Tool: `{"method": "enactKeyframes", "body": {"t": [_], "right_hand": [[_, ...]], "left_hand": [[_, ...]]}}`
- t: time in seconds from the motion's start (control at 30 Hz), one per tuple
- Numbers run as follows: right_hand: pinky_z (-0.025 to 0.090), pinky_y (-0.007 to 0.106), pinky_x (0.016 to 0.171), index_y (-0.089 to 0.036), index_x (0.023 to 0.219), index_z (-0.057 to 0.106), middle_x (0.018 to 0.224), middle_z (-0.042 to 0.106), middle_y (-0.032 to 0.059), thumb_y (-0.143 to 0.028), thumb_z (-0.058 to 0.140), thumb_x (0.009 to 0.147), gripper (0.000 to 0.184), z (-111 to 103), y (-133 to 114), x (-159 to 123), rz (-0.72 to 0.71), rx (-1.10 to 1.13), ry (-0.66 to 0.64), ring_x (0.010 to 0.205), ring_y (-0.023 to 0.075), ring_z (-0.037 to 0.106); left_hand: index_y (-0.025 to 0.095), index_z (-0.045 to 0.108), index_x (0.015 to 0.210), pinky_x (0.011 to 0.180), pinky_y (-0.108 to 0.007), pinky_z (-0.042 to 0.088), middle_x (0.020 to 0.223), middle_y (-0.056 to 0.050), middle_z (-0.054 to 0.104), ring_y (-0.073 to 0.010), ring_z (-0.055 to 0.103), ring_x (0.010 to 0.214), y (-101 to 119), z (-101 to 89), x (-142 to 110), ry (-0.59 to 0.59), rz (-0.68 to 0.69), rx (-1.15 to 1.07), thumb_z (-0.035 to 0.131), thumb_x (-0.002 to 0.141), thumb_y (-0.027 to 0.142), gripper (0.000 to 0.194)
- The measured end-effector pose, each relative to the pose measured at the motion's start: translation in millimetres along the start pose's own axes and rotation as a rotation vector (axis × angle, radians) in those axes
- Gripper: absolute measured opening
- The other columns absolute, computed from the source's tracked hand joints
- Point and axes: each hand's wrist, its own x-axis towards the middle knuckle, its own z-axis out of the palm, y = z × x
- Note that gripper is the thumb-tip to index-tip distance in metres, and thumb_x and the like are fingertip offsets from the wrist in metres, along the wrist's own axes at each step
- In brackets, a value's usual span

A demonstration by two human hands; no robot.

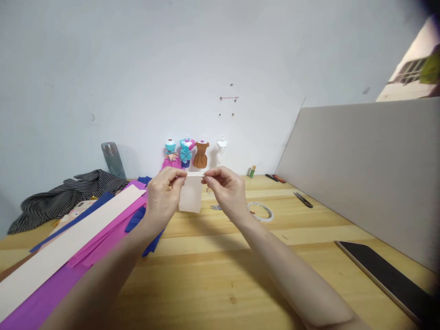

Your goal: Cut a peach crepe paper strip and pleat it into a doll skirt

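A small pale cream piece of crepe paper (pixel 190 196) hangs upright between my two hands above the wooden table. My left hand (pixel 165 190) pinches its top left corner between thumb and fingertips. At the top right corner, my right hand (pixel 227 187) grips it the same way. The upper edge looks narrow and straight, perhaps folded. Behind the paper stand several mini dress forms: one has a brown dress (pixel 201 155), another a blue rosette (pixel 186 155), and a bare white one (pixel 222 151) is to their right.
Coloured paper strips (pixel 75 247) and a striped cloth (pixel 79 190) lie at left near a flask (pixel 113 160). On the right are a tape roll (pixel 271 213), snips (pixel 303 200), pens (pixel 275 178) and a dark tablet-like slab (pixel 385 279). Scissors tips (pixel 216 207) show beside my right hand.
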Motion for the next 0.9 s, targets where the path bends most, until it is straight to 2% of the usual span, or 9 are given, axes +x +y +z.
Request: {"method": "enactKeyframes", "body": {"t": [0.17, 0.37, 0.5, 0.73, 0.9], "right_hand": [[0.05, 0.027, 0.062, -0.018, 0.074, 0.06, 0.068, 0.064, 0.0003, -0.023, 0.063, 0.075, 0.005, 2, -2, 0, 0.044, 0.041, 0.011, 0.067, 0.0151, 0.066], [0.05, 0.027, 0.058, -0.016, 0.073, 0.06, 0.064, 0.063, 0.0, -0.025, 0.065, 0.072, 0.01, 3, -3, 1, 0.099, 0.096, 0.025, 0.061, 0.0145, 0.065], [0.049, 0.027, 0.057, -0.016, 0.075, 0.06, 0.063, 0.062, -0.0007, -0.025, 0.066, 0.072, 0.011, 3, -3, 2, 0.096, 0.117, 0.053, 0.059, 0.0136, 0.064], [0.052, 0.028, 0.061, -0.017, 0.08, 0.061, 0.068, 0.063, -0.0003, -0.027, 0.066, 0.073, 0.012, 1, 0, 3, 0.02, 0.122, 0.024, 0.064, 0.014, 0.065], [0.053, 0.027, 0.059, -0.018, 0.08, 0.061, 0.068, 0.064, -0.0002, -0.024, 0.066, 0.071, 0.012, 0, 0, 4, 0.003, 0.137, 0.02, 0.065, 0.0143, 0.066]], "left_hand": [[0.018, 0.064, 0.08, 0.059, -0.023, 0.052, 0.071, 0.001, 0.067, -0.0123, 0.066, 0.059, 2, 6.1, 1, -0.025, -0.25, -0.239, 0.062, 0.077, 0.026, 0.009], [0.014, 0.063, 0.075, 0.056, -0.023, 0.054, 0.058, 0.001, 0.066, -0.0129, 0.066, 0.055, 13, 8.5, 5, 0.005, -0.387, -0.457, 0.068, 0.068, 0.024, 0.013], [0.013, 0.065, 0.074, 0.058, -0.024, 0.055, 0.057, 0.0, 0.067, -0.0124, 0.065, 0.054, 15, 7.1, 5, 0.029, -0.376, -0.509, 0.07, 0.066, 0.024, 0.015], [0.014, 0.067, 0.076, 0.062, -0.025, 0.057, 0.06, 0.0, 0.069, -0.0126, 0.067, 0.056, 12, 7.3, 3, 0.068, -0.294, -0.486, 0.071, 0.067, 0.024, 0.014], [0.014, 0.069, 0.078, 0.066, -0.024, 0.058, 0.067, 0.0, 0.071, -0.0126, 0.069, 0.061, 9, 8.2, 2, 0.067, -0.227, -0.485, 0.072, 0.068, 0.023, 0.013]]}}
